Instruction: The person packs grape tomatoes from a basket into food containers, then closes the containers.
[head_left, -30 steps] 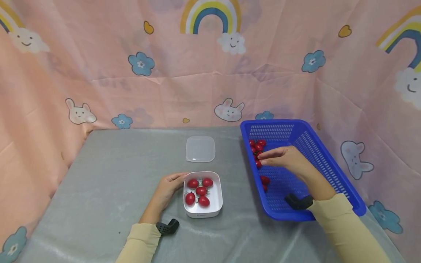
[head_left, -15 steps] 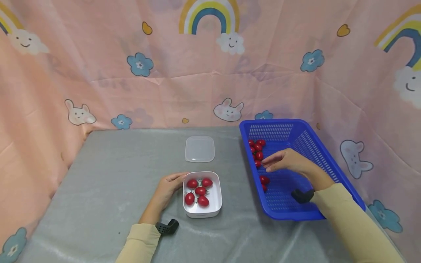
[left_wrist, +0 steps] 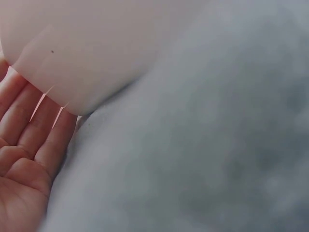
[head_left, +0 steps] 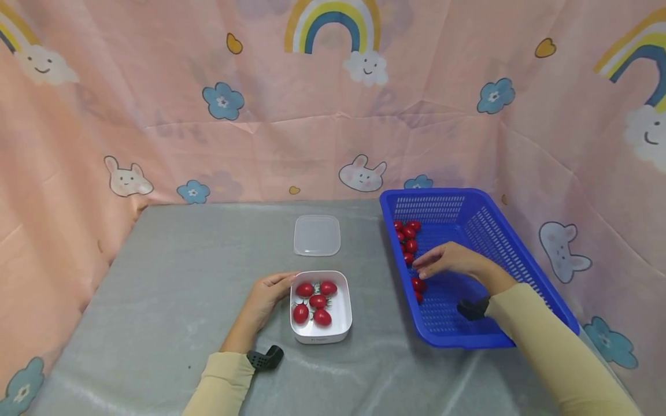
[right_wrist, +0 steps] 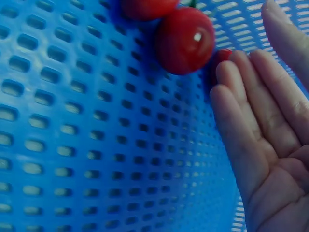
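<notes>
A red tomato (head_left: pixel 418 284) is seen in the blue basket (head_left: pixel 468 342), just on the near side of the right hand (head_left: pixel 458 260), its long axis apparently crosswise; where its stem end points cannot be told. Nothing is gripped by that hand, its fingers relaxed. Well to its left, the white box (head_left: pixel 340 312) is touched by the straight-fingered left hand (head_left: pixel 266 297), presumably for steadying.

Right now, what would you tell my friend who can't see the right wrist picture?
A person's right hand, fingers mostly straight and holding nothing, is inside a blue basket full of holes. Red tomatoes lie near the fingers, one partly hidden.
</notes>
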Motion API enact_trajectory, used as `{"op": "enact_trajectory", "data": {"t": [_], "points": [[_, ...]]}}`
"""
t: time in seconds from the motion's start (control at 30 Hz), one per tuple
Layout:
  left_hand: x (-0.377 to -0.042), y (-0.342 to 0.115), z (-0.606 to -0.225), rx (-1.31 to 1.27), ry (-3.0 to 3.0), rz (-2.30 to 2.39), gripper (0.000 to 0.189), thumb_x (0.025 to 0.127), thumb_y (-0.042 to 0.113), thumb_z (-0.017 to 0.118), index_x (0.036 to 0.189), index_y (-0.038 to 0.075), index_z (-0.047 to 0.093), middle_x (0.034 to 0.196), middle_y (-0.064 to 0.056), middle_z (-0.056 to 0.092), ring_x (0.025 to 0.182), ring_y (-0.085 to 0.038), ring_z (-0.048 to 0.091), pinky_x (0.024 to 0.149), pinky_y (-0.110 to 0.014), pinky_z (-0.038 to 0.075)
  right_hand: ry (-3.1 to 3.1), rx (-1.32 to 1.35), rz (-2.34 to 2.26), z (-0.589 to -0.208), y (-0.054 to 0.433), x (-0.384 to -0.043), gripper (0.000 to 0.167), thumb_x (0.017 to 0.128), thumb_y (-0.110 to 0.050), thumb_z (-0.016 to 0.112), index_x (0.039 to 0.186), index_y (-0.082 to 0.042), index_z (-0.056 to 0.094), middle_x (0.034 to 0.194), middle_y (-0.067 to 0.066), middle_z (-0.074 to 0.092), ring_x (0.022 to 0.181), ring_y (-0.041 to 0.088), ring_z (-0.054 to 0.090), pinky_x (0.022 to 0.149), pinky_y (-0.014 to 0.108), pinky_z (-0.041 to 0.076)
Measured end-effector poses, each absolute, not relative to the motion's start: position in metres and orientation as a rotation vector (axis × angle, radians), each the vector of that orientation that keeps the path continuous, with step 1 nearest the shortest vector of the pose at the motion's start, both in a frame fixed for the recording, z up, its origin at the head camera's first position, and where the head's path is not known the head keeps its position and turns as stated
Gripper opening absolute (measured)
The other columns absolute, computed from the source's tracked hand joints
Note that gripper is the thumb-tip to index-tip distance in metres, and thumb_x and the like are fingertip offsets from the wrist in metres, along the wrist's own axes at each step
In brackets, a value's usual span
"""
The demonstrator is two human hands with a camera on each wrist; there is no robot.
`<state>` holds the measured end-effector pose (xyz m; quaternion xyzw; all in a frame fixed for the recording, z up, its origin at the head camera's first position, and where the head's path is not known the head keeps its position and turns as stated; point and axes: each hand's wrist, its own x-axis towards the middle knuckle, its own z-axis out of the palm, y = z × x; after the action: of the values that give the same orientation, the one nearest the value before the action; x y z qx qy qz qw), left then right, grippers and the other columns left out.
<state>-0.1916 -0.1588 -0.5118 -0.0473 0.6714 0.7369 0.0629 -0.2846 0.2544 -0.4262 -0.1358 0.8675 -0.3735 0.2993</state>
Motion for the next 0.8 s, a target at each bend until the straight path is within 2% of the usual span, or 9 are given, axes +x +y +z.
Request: {"op": "enact_trajectory", "data": {"t": [0.17,0.3,0.57,0.63,0.8], "points": [[-0.192,-0.16,-0.511,-0.128,2.004,2.253,0.037,0.095,0.012,0.063,0.122,-0.013,0.063,0.102,0.007,0.075,0.095,-0.001,0.068,0.088,-0.02,0.053,2.288,-0.369,-0.975,-0.432,0.251,-0.286,0.044,0.084,-0.026,0.08,0.118,-0.001,0.072,0.111,0.011,0.075,0.102,0.014,0.072,0.109,0.057,0.041],[-0.193,-0.16,-0.511,-0.126,1.994,2.252,0.037,0.095,0.012,0.063,0.123,-0.013,0.063,0.102,0.007,0.075,0.095,-0.001,0.068,0.089,-0.02,0.054,2.29,-0.377,-0.929,-0.435,0.249,-0.286,0.044,0.083,-0.026,0.081,0.117,0.0,0.072,0.108,0.01,0.076,0.1,0.014,0.071,0.108,0.057,0.041],[-0.193,-0.16,-0.512,-0.142,1.988,2.247,0.036,0.095,0.012,0.063,0.122,-0.012,0.063,0.101,0.008,0.075,0.095,-0.001,0.069,0.089,-0.021,0.053,2.284,-0.389,-0.927,-0.441,0.245,-0.287,0.04,0.081,-0.02,0.082,0.113,0.002,0.073,0.099,0.01,0.078,0.09,0.012,0.072,0.101,0.047,0.051],[-0.193,-0.16,-0.512,-0.144,1.997,2.242,0.036,0.095,0.013,0.064,0.122,-0.012,0.064,0.103,0.007,0.076,0.095,-0.001,0.068,0.089,-0.02,0.053,2.303,-0.396,-0.911,-0.441,0.245,-0.287,0.04,0.08,-0.022,0.083,0.112,0.001,0.074,0.099,0.009,0.078,0.092,0.013,0.072,0.102,0.049,0.05],[-0.192,-0.16,-0.512,-0.151,2.014,2.22,0.037,0.095,0.015,0.065,0.122,-0.011,0.064,0.109,0.0,0.076,0.095,-0.001,0.068,0.089,-0.02,0.053,2.387,-0.313,-0.888,-0.433,0.247,-0.286,0.042,0.08,-0.032,0.083,0.113,-0.007,0.076,0.105,0.007,0.077,0.114,0.027,0.065,0.109,0.063,0.038]]}}
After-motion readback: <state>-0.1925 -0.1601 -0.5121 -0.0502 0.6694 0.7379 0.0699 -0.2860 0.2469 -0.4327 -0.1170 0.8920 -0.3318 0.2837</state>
